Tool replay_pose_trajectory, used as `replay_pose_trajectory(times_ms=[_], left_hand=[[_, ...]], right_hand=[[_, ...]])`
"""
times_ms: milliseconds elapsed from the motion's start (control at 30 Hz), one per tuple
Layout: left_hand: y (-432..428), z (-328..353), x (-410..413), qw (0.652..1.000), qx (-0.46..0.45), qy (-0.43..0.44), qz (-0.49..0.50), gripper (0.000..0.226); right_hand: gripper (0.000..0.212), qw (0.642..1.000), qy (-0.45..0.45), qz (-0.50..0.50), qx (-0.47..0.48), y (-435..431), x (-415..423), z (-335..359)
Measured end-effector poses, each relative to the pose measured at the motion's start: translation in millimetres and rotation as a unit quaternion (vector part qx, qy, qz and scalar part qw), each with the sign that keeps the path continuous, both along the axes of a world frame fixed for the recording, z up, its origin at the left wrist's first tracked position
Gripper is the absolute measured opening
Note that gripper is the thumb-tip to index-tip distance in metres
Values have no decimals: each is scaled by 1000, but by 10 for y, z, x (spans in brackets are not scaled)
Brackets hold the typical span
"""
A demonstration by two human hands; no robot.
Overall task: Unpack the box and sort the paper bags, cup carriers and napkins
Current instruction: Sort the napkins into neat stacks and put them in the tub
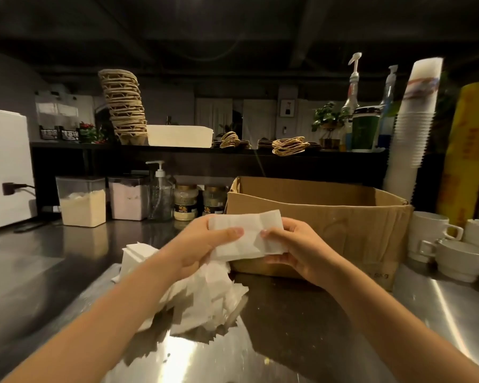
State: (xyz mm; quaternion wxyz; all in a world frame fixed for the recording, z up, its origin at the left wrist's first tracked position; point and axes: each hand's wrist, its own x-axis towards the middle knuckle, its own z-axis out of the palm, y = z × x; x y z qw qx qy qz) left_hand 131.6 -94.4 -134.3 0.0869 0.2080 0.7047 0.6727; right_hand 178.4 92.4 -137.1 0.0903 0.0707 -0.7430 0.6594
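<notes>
Both hands are up in front of the cardboard box (343,217). The left hand (205,244) and the right hand (296,250) share one white napkin (246,233), stretched flat between them. Each grip is closed on it, thumb on top, fingers curled underneath, one at each end. The napkin hangs above the counter (288,327), just in front of the box's near wall.

Below the left wrist lies a loose heap of napkins (205,294), crumpled and spread on the steel. Beside it, further left, sits one squared-off napkin stack (133,258).

The box stands open on the counter; what is inside cannot be seen from here.

Up on the dark shelf (67,146) behind, there is one tall leaning stack of cup carriers (125,103), with one white tub (180,135) next to it. To the right of that are two bundles of paper bags (289,146), twisted handles showing.

Against the back of the counter stand two clear canisters (80,200), one pump bottle (159,192) and two jars (186,201). On the far right are one tall column of white cups (415,120) and at least three white mugs (429,230).
</notes>
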Motion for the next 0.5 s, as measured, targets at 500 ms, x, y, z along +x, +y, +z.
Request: replay_pose_trajectory(times_ms=[500], left_hand=[[-173, 1404, -1089, 997, 9, -62, -50, 52]], right_hand=[[38, 994, -95, 56, -17, -31, -1045, 1477]])
